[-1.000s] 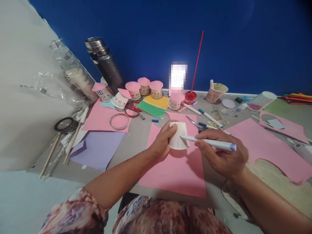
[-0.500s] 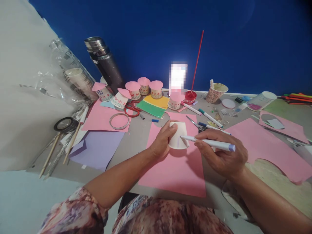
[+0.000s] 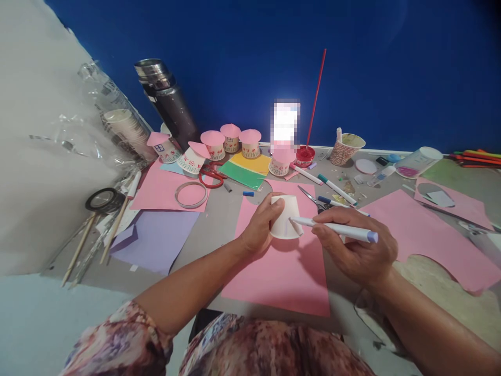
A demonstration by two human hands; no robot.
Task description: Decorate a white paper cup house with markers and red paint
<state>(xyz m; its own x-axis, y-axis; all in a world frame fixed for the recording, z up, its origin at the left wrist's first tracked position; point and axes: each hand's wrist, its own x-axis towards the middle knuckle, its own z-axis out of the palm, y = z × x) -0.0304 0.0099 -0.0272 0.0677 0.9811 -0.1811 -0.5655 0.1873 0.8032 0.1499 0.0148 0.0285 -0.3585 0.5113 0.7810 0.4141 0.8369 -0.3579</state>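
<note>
- Step in hand, as it appears: the right hand [image 3: 355, 243] is drawing on a white paper cup [image 3: 285, 218], the tip of a lilac-ended marker [image 3: 344, 230] at its side wall, near a faint lilac line [image 3: 286, 230].
- A further stroke would call for a steady cup and light pressure, since the thin wall could give.
- The cup is upside down, wide rim lowest, over a pink sheet [image 3: 277, 284] on the bench [image 3: 219, 222]; it seems raised, though contact is hard to tell.
- The left hand's fingers pinch the cup from its left side, thumb on the near wall (the others are mostly hidden behind).
- The right hand's fingers pinch the marker near its tip, just beside the cup's right edge.
- Beyond the hands lie scissors [image 3: 309, 196]; farther back stand decorated cups with pink cone roofs [image 3: 213, 139].
</note>
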